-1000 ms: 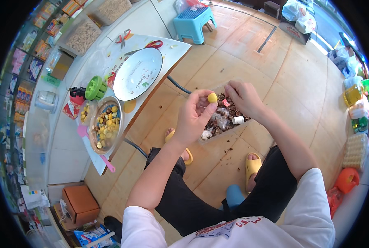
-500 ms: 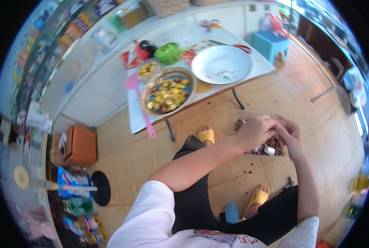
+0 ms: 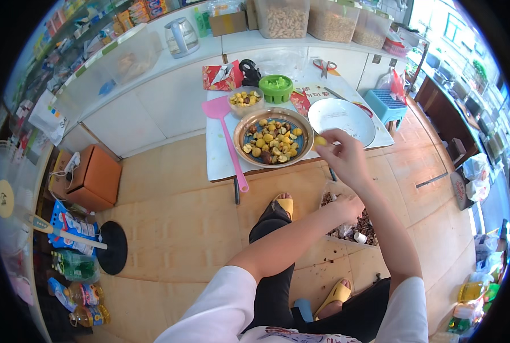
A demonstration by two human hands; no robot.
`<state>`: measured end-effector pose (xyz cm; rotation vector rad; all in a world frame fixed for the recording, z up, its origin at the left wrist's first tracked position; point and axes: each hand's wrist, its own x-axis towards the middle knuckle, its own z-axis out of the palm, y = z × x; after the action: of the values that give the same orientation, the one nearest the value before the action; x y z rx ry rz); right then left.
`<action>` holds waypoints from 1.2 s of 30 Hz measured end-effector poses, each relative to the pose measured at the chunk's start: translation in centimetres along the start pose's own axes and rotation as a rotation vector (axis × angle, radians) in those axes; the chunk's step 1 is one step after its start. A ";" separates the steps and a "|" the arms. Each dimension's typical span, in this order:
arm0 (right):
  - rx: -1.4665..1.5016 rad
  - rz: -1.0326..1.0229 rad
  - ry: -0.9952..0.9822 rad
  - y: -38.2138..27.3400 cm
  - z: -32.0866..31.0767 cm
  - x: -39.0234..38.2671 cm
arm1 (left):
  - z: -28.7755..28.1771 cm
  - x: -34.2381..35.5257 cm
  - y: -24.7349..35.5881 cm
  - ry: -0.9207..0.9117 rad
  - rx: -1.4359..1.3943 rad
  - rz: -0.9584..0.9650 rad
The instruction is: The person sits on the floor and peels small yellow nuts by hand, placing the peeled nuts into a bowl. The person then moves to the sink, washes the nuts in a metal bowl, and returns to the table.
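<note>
My right hand (image 3: 344, 155) pinches a yellow peeled chestnut (image 3: 320, 141) between thumb and fingers, just right of a brown-rimmed bowl (image 3: 306, 123). Inside that bowl lie several peeled chestnuts (image 3: 274, 137), some with dark brown skin on them. Low over a clear bin of brown shells (image 3: 370, 228) is my left hand (image 3: 348, 209); its fingers point down and are partly hidden beside my right forearm. A white cylindrical piece (image 3: 359, 237) lies among the shells. Behind the bowl stands a smaller tub (image 3: 254, 107) of chestnuts.
The low white table (image 3: 220, 166) also bears a large white plate (image 3: 340, 117), a green plastic basket (image 3: 276, 87), a pink spatula (image 3: 230, 140) and scissors (image 3: 324, 67). A blue stool (image 3: 386, 102) stands behind its right end. Shell crumbs lie on the floor around the bin.
My hands were together above the shell bin and have parted. The right one has moved up and left toward the bowl with the chestnut; the left has dropped lower over the shells. The view has shifted.
</note>
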<state>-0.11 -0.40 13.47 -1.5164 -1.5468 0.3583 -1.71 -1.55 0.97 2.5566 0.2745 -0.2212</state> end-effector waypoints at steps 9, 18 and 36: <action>0.396 0.158 0.119 -2.8 -3.6 1.8 | -0.7 -2.2 1.8 -0.115 0.050 -0.016; 0.251 0.452 -0.028 0.3 -3.0 -0.4 | -1.2 -2.7 0.7 -0.070 0.094 0.004; 0.924 0.751 -0.105 -0.5 4.1 -0.9 | 1.1 -3.6 -1.1 -0.052 -0.094 0.102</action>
<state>-3.71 0.20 11.26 -1.2358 -0.6131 1.3761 -5.53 -1.79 0.21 2.4595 0.1315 -0.2307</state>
